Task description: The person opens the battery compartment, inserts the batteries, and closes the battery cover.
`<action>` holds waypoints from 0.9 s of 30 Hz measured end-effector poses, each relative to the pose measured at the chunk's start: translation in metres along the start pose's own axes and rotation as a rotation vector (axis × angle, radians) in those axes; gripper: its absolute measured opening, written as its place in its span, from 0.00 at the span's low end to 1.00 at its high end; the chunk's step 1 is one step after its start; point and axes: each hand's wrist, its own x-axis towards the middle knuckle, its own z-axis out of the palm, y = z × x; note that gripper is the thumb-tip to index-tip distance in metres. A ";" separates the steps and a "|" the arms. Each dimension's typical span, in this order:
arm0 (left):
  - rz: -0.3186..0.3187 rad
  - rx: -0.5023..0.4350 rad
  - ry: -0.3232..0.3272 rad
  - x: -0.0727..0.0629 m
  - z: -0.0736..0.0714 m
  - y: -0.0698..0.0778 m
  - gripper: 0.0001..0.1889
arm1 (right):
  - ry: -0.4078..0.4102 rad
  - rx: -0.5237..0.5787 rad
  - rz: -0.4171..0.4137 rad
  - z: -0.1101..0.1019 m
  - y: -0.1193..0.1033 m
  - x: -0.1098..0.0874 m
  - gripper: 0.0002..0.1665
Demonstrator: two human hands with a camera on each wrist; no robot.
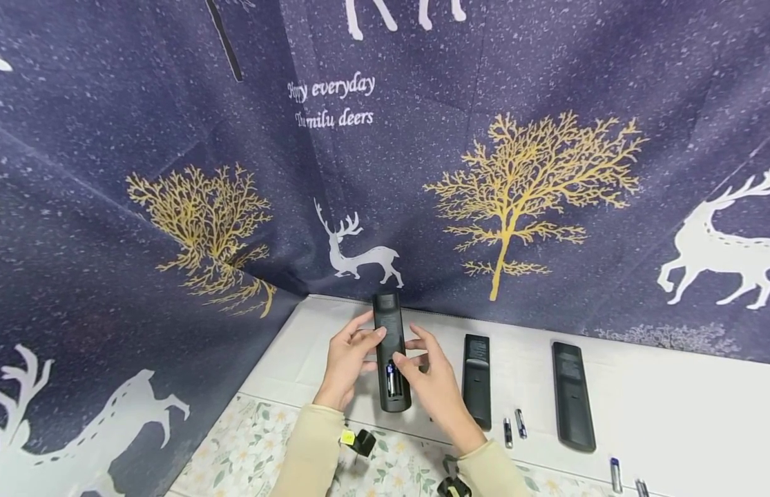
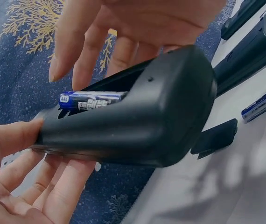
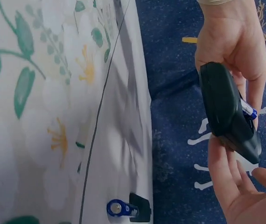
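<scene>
The black remote control (image 1: 391, 352) is held above the white table (image 1: 670, 407), back side up, at about 12 o'clock from the person's wrists. Its battery compartment is open and a blue AAA battery (image 1: 390, 378) sits inside. The left hand (image 1: 347, 362) holds the remote from the 9 o'clock side, with the thumb on the upper face and the fingers curled under it. The right hand (image 1: 431, 376) is at the 3 o'clock side, fingers loosely spread, with the fingertips at the open compartment; whether they press the battery I cannot tell.

I judge the remote to be light, stiff plastic with a smooth, a little slippery shell, so the long edges near the middle are the best place to grip. The battery is small and round and would roll easily.

On the battery in the left wrist view (image 2: 93, 100) the letters "AAA" can be read. On the dark curtain (image 1: 173, 138) stands "Happy everyday" and "The milu deers".

At 3 o'clock two more remotes (image 1: 476, 379) lie on the table, with loose batteries (image 1: 514, 426) between them. The removed cover (image 2: 214, 136) lies on the table below the held remote
</scene>
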 end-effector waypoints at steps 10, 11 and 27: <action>0.011 -0.003 -0.023 -0.001 0.000 0.001 0.33 | -0.068 0.021 0.017 0.000 0.002 0.001 0.45; 0.012 -0.011 -0.028 -0.002 0.000 0.001 0.34 | -0.070 0.021 0.016 0.000 0.002 0.001 0.45; 0.031 -0.029 -0.051 -0.003 0.001 0.001 0.33 | -0.120 0.035 0.011 -0.001 0.003 0.003 0.48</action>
